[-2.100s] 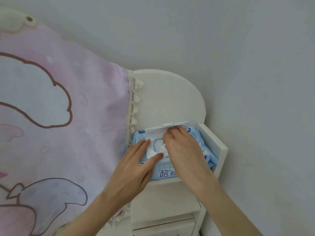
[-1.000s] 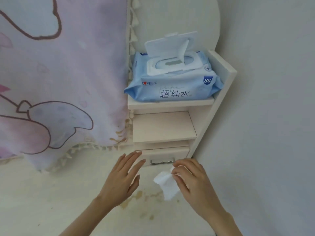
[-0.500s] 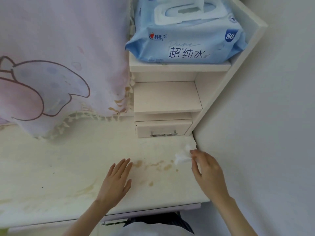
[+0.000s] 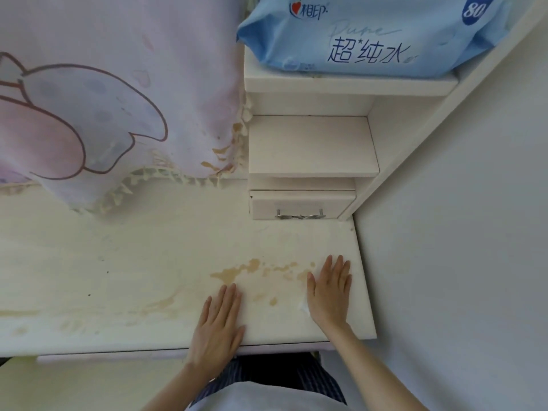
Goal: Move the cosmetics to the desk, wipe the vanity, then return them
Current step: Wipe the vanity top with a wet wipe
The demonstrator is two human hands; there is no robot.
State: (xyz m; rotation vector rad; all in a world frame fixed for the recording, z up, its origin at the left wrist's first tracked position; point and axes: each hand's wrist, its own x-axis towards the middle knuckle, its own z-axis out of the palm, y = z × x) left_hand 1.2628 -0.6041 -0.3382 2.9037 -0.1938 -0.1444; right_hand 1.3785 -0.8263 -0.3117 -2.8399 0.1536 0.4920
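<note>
I press my right hand (image 4: 329, 292) flat, fingers spread, over what looks like a wipe (image 4: 304, 307) beside the stains (image 4: 237, 269); left hand (image 4: 221, 318), flat and empty, braces the surface (image 4: 118, 262).

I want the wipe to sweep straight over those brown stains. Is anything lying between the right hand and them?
Nothing visible. The right hand lies flat on the wipe at the stains' right end; the vanity top leftward is bare. The left hand rests nearer the front edge.
</note>
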